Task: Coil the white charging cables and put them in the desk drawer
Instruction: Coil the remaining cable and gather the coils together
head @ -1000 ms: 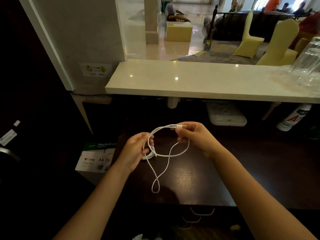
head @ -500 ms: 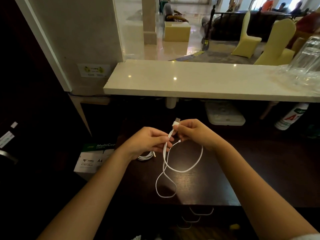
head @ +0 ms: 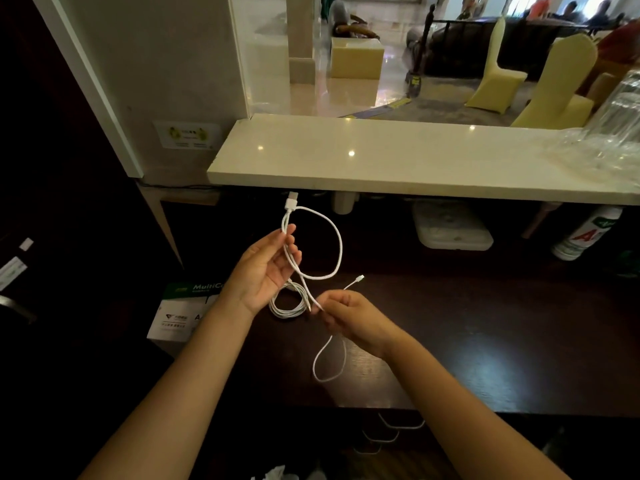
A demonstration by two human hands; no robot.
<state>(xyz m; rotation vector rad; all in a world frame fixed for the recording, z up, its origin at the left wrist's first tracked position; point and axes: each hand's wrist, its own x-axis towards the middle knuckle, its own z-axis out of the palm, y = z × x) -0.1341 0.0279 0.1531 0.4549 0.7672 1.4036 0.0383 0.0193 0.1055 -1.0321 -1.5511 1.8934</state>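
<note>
A long pale stone counter (head: 398, 161) runs across the upper middle of the view, and everything else is placed from it. Below and in front of the counter lies a dark wooden desk (head: 485, 323). Under the counter's left end, beside the desk, sits a boxed ream of copy paper (head: 180, 313). Under the counter's right end a white spray bottle (head: 585, 233) lies tilted, and under its middle rests a flat white plastic item (head: 450, 228), too dim to identify.

Two bare forearms reach up from the bottom edge toward the counter. The left hand (head: 266, 268) is raised, palm up, just below the counter's front edge, thumb and fingers pinching a white charging cable (head: 337, 244) a little under its large plug (head: 291, 202), which points up at the counter. From there the cable loops out right and drops to the right hand (head: 349, 315), lower and nearer the viewer, whose curled fingers pinch it. A small connector (head: 360, 278) sticks out above that hand, and a slack loop hangs beneath it onto the desk. A second cable, already coiled (head: 289, 301), lies on the desk between the hands.
</note>
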